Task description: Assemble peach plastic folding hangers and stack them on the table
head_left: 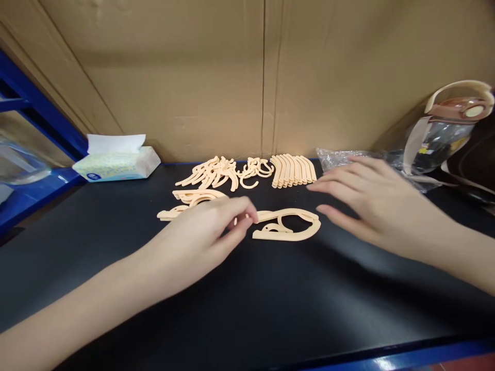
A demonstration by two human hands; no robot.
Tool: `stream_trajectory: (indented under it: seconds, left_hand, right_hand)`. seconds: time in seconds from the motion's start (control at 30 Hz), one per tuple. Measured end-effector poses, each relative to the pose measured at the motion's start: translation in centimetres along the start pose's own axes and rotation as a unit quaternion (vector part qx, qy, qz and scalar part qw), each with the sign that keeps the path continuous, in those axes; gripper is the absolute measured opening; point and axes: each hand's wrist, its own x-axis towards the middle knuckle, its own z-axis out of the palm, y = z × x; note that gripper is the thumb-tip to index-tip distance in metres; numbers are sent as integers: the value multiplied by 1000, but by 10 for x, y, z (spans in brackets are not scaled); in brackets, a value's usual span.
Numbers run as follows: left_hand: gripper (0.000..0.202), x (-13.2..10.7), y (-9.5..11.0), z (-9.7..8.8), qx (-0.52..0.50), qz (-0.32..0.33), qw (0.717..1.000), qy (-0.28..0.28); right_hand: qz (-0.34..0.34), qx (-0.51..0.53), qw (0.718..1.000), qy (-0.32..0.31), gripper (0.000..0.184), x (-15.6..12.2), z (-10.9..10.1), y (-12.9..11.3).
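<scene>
A beige plastic folding hanger lies folded on the black tabletop between my hands. My left hand is closed, thumb and fingertips pinched at the left end of the hanger's upper arm; a small beige bit shows between the fingers. My right hand hovers to the right of the hanger, fingers apart and holding nothing. Partly hidden behind my left hand are more folded hangers. Further back lie a pile of loose hanger arms, some hooks and a neat row of curved arms.
A tissue pack stands at the back left beside a blue metal frame. Clear plastic wrapping and a drink bottle with a strap are at the back right. A cardboard wall closes off the table's rear.
</scene>
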Motion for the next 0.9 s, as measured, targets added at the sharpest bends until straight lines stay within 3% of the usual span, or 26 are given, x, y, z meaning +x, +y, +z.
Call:
stream_trajectory:
  seconds: [0.1,0.2,0.3,0.57,0.9]
  left_hand:
    - [35,95,32,-45,154,47,987,17]
    - [28,143,48,-68,306,89,948,8]
    - [27,148,47,-73,391,132,911,-9]
    - [29,139,31,-72,403,190,895,-16]
    - [26,140,24,-70,362,152,920,8]
  right_hand:
    - [-12,61,998,-22,35,8,24,-12]
    - [0,152,988,-28,39,7,42,-15]
    - [28,223,973,-44,39,1,50,-17]
    - [64,265,959,-77,41,-4,51,-22]
    - [86,254,961,-63,24,-3,59,-18]
